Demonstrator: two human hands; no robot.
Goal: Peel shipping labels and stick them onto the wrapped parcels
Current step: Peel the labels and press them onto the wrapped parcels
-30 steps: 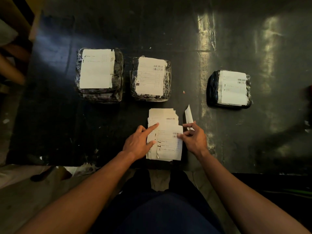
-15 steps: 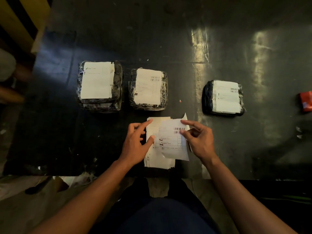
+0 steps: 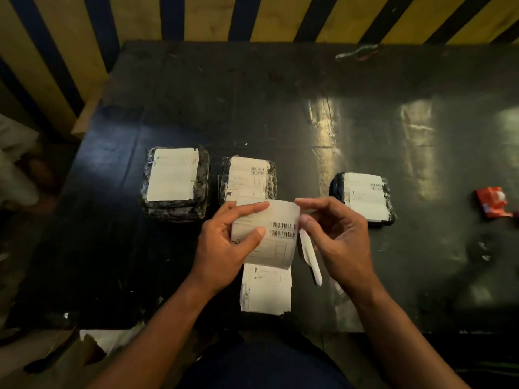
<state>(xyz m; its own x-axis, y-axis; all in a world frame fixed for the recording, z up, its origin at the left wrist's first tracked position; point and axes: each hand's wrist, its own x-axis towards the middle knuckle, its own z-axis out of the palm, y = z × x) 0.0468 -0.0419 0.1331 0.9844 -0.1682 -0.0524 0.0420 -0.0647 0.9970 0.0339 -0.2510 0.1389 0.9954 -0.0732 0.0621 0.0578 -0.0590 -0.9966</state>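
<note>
My left hand (image 3: 224, 248) grips a shipping label (image 3: 280, 242) with two barcodes, lifted above the stack of label sheets (image 3: 265, 290) near the table's front edge. My right hand (image 3: 342, 237) has its thumb and forefinger at the label's right edge and top corner. Three wrapped parcels lie in a row behind, each with a white label on top: the left parcel (image 3: 175, 183), the middle parcel (image 3: 247, 175) partly hidden by the lifted label, and the right parcel (image 3: 365, 196).
A narrow white paper strip (image 3: 310, 256) shows beside my right palm; I cannot tell if it lies on the black table (image 3: 365, 122). A red packet (image 3: 491, 202) lies far right. A yellow and black striped wall (image 3: 196, 18) stands behind.
The top label has come off the stack and risen into both hands. My view has tilted up, bringing the striped wall into sight.
</note>
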